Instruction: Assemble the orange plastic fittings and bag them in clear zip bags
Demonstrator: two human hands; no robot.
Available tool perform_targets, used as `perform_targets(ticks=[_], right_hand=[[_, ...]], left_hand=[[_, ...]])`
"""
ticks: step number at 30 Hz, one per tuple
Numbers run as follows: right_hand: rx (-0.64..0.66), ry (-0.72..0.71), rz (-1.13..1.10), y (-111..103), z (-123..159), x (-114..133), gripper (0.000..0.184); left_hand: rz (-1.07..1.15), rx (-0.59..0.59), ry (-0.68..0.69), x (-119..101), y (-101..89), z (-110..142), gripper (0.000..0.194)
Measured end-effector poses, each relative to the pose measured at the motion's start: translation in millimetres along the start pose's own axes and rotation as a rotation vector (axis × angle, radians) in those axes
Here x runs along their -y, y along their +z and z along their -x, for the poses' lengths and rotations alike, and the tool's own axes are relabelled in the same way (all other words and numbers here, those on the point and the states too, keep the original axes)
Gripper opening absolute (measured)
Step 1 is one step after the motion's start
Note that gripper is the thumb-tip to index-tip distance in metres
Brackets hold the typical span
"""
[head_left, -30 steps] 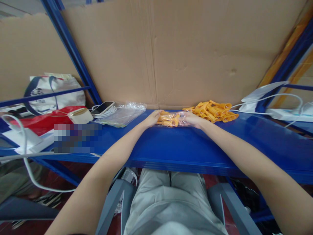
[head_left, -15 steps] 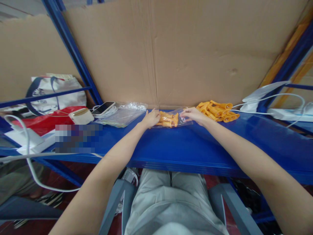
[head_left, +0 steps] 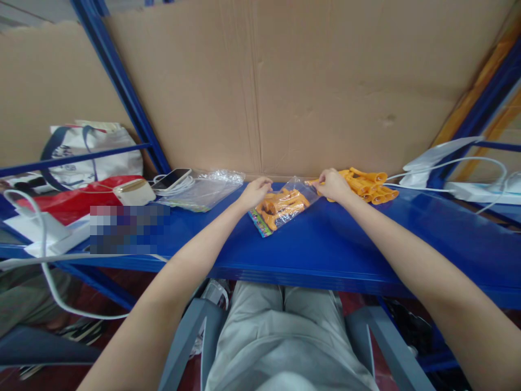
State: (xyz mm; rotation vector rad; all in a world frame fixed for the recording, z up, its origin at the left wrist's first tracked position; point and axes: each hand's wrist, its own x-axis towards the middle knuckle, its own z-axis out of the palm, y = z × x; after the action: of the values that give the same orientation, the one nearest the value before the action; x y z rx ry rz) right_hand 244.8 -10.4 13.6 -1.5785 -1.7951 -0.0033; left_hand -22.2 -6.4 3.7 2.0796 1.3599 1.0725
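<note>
Sitting close in, pale grey trousers (head_left: 280,331) below the near edge of the blue metal surface (head_left: 309,252); both forearms stretched over it.

Clear plastic bag with a multicoloured printed strip (head_left: 280,207), filled with orange plastic horn-shaped pieces (head_left: 299,200), lies flat on the surface, roughly midway along the reach. Half a second ago it lay crosswise between the hands; now slanted, strip end nearer and leftward, and pulled a little closer.

Left hand (head_left: 254,193): at the bag's far left side, palm down, fingers loosely bent; cannot tell whether the tips pinch the film. Little shift since before.

Right hand (head_left: 332,184): was at the bag's right end, now farther right, over the left part of a loose pile of orange plastic horn-shaped pieces (head_left: 368,185). Wrist bent, fingers curled in, tips toward the bag; cannot tell whether they grip a piece.

Pile's right portion unchanged. Behind everything, upright brown cardboard sheet (head_left: 309,92).
</note>
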Motion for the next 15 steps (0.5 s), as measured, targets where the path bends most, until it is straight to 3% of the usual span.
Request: perform_targets(ticks=[2, 8, 11, 15], right_hand=[[0.073, 0.083, 0.001, -9, -5, -7, 0.025], [0.762, 0.277, 0.003, -25, -13, -11, 0.055], [0.893, 0.327, 0.002, -24, -18, -7, 0.054], [0.937, 0.396, -0.101, -17, -28, -2, 0.04]], left_hand=[[-0.041, -0.001, -0.083, 1, 1.2, 0, 0.034], [-0.291, 0.062, -0.205, -8, -10.1, 2, 0.03], [-0.294, 0.138, -0.254, -13, -17.9, 0, 0.029], [-0.224, 0.198, -0.337, -14, -20.6, -7, 0.021]])
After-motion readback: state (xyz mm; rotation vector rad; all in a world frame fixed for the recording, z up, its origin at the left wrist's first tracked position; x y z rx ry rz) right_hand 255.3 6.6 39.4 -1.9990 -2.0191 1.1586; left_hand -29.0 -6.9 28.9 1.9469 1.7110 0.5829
